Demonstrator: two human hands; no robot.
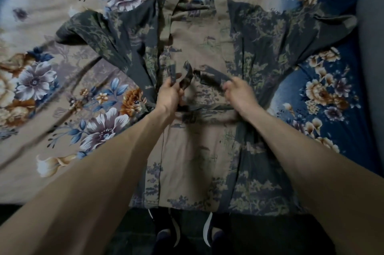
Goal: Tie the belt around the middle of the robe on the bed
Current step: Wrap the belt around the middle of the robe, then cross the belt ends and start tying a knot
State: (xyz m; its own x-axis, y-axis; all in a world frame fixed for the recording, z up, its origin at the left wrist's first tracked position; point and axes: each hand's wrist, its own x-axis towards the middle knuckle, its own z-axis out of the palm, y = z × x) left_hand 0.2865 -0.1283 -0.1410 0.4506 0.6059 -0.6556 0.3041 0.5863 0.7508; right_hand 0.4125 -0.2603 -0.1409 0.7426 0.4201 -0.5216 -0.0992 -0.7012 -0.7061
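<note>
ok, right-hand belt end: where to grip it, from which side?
Grip the belt tail just short of its free tip, pinching its flat faces from above. It lies as a flat strip over the robe, running from the right hand toward the left hand, so a grip across its width probably holds best.
</note>
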